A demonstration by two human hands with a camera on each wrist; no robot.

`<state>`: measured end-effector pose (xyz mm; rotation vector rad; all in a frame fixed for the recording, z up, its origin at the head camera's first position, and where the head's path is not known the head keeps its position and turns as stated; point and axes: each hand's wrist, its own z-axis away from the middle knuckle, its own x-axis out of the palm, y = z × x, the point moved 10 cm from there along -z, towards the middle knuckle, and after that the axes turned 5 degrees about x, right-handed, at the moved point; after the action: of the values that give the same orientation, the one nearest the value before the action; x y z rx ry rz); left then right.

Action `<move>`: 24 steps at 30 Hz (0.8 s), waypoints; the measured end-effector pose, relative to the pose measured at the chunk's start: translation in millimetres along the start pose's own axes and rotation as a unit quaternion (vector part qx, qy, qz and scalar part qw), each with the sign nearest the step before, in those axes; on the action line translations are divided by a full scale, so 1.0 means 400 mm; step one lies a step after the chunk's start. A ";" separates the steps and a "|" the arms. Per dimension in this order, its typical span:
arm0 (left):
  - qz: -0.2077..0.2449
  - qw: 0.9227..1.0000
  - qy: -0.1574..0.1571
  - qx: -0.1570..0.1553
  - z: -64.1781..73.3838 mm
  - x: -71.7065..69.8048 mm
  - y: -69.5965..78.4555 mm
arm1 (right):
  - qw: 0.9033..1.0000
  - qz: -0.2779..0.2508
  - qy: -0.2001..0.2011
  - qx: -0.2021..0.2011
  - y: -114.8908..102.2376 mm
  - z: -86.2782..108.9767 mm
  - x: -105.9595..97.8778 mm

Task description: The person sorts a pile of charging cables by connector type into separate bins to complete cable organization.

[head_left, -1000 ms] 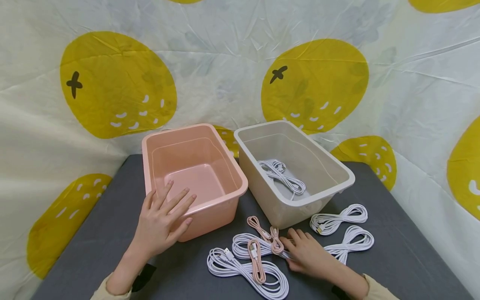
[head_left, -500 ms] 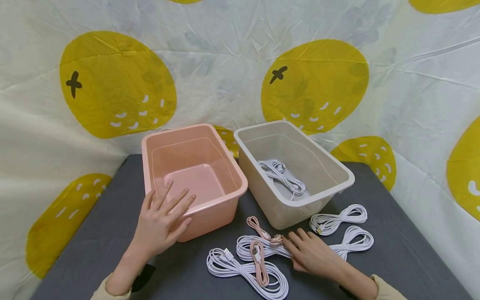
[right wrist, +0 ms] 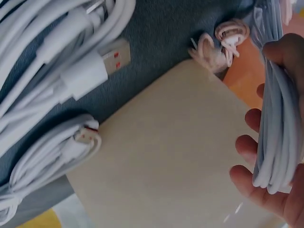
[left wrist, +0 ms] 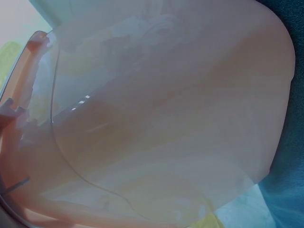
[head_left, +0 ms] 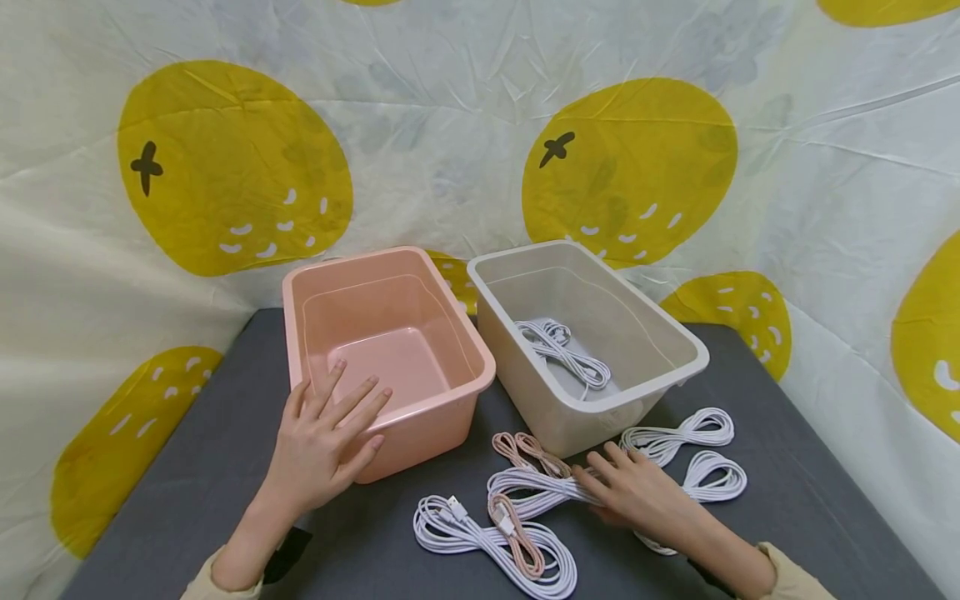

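Observation:
My left hand (head_left: pixel 318 450) lies with spread, straight fingers over the near rim of the pink bin (head_left: pixel 420 442); the left wrist view shows mostly the wall of that pink bin (left wrist: pixel 152 123). In front of the beige bin (head_left: pixel 555 417), my right hand (head_left: pixel 637 500) grips a coiled white USB cable (head_left: pixel 532 490). The right wrist view has the fingers and thumb curled round the bundled white cable (right wrist: pixel 278 128). Small pink cable coils (head_left: pixel 543 454) lie at the beige bin's corner. Another pink cable (head_left: pixel 517 537) rests across the white cables to the left of my right hand.
Inside the beige bin are coiled white cables (head_left: pixel 566 354). A white cable coil (head_left: pixel 450 533) lies at the front, and more white coils (head_left: pixel 705 429) lie to the right of my right hand. A patterned curtain (head_left: pixel 450 125) hangs behind the dark table (head_left: pixel 225 433).
My right hand has shifted right, drawing the white cable along. One pink coil has slid off it towards the beige bin, and the other pink cable has shifted slightly. My left hand stays put.

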<state>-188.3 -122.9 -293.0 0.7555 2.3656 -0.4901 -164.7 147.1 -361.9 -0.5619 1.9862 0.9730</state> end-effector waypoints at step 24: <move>0.003 1.000 -0.007 -0.007 0.003 0.002 -0.004 | 1.000 0.009 0.000 0.019 0.088 0.028 -0.118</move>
<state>-189.3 -124.3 -294.2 0.7496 2.3503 -0.4733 -157.1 178.7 -311.5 -0.5245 2.0095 0.9437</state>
